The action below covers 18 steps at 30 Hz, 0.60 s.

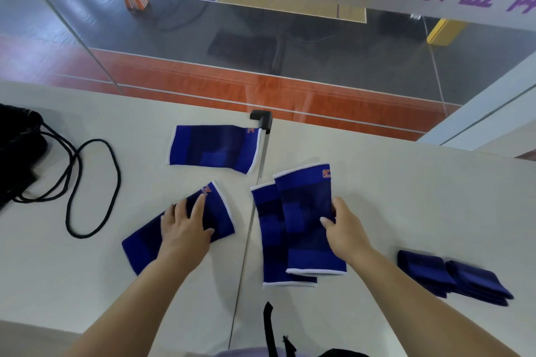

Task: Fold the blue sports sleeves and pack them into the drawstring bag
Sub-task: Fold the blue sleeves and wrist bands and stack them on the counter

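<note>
Several blue sports sleeves with white edging lie on the white table (406, 197). One flat sleeve (213, 148) rests at the back. My left hand (185, 226) lies flat, fingers spread, on a slanted sleeve (145, 246). My right hand (345, 229) pinches the right edge of the upper sleeve (307, 211), which overlaps another sleeve (269, 235) beneath it. Two folded sleeves (452, 277) sit at the right. The black drawstring bag (17, 153) is at the far left edge, its cord (92, 182) looped across the table.
A seam with a black bracket (262, 120) splits the table between my hands. A glass pane (261, 52) rises behind the table's far edge, with a sports hall floor below. A black strap (269, 327) hangs near my body.
</note>
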Tool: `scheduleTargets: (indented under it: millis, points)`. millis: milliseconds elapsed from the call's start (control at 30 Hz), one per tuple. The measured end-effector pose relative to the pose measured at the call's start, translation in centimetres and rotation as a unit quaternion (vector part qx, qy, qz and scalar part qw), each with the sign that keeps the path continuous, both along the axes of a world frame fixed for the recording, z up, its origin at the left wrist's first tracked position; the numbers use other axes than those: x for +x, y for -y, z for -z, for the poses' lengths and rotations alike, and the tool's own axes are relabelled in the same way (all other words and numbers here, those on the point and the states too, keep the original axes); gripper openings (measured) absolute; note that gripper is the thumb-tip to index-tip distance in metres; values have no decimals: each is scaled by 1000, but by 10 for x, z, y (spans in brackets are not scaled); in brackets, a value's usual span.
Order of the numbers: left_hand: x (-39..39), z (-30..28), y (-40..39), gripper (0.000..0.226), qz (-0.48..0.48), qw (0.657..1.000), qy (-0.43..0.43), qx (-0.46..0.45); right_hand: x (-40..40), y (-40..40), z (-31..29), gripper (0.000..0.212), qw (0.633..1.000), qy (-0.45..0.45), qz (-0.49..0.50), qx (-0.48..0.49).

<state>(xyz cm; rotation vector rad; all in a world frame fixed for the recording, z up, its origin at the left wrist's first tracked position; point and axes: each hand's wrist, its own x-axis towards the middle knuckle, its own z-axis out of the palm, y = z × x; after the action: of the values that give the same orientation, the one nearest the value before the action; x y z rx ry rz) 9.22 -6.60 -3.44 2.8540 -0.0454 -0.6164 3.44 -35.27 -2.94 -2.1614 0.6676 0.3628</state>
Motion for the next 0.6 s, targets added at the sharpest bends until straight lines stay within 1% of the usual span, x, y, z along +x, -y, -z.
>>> scheduleTargets:
  millis: [67, 133, 267, 333, 367, 433, 500, 567, 600]
  points:
    - [5, 1, -8, 80, -13, 999, -25, 25, -1, -1, -6, 12, 999, 46, 6, 17]
    - [7, 2, -9, 85, -11, 999, -19, 37, 1, 2, -16, 17, 995, 87, 22, 36]
    - [8, 2, 0, 86, -16, 999, -18, 35, 14, 26, -34, 18, 991, 121, 43, 26]
    - [7, 2, 9, 86, -4, 999, -19, 39, 22, 42, -38, 17, 994, 102, 48, -5]
    - [6, 2, 14, 85, 2, 999, -20, 43, 24, 49, -38, 20, 996, 76, 45, -32]
    - [4, 3, 25, 85, 7, 998, -25, 50, 27, 59, -37, 33, 995, 12, 34, -93]
    - [2, 2, 34, 86, 2, 999, -21, 50, 26, 61, -34, 48, 985, -44, 6, -164]
    - [1, 1, 38, 87, -6, 999, -11, 46, 22, 53, -30, 57, 969, -67, -28, -235]
    - [2, 0, 38, 88, -10, 999, -7, 46, 18, 47, -28, 57, 967, -59, -37, -243]
